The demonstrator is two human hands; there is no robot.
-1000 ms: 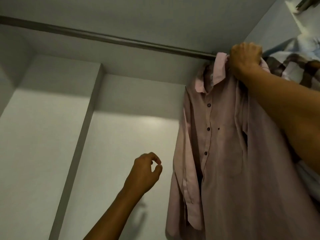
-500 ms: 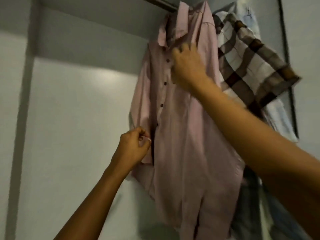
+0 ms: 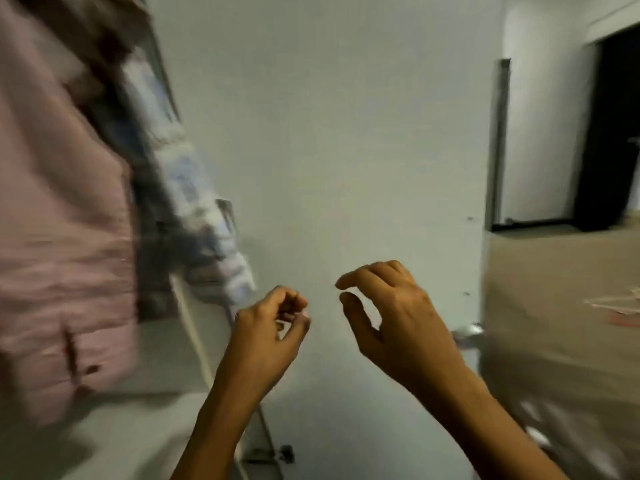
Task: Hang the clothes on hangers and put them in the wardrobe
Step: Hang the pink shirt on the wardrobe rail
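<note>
— Where is the shirt?
— The pink shirt (image 3: 62, 237) hangs well off to the left of the left hand (image 3: 268, 341), badly blurred. A blue-and-white garment (image 3: 194, 202) hangs between the shirt and that hand, its lower end just up and to the left of the knuckles.
— And the hands?
— Both are bare and grip nothing. The left has its fingers curled in toward the thumb. The right hand (image 3: 394, 323) is loose, with bent fingers and the thumb and forefinger parted. They are near each other but not touching, in front of a white panel (image 3: 346, 133).
— Anything beyond the right hand?
— A tan surface (image 3: 554, 289) with what look like pale hangers (image 3: 620, 303) lying on it, too smeared to count. A dark doorway (image 3: 609, 133) is higher up.
</note>
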